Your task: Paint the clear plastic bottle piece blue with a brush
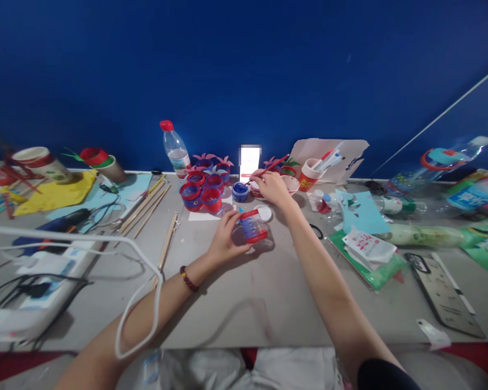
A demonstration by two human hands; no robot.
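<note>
My left hand (226, 238) is wrapped round the side of a clear ribbed plastic piece (252, 226) with red rims, tilted over the grey table. In my right hand (270, 187) is a thin red paintbrush (277, 165), its tip at a small open jar of blue paint (239, 190). A white round lid (263, 213) lies just below my right hand. To the left of the jar, several red and blue painted cups (212, 200) stand together, some with pink leaf shapes behind them.
A water bottle (175, 151) and lit phone (249, 160) stand near the blue wall. Wooden sticks (144, 208), a power strip (57, 287) and white cable lie left. Rightward are a paper cup of pens (309, 174), blue paper (364, 212) and a dark-edged phone (441, 292).
</note>
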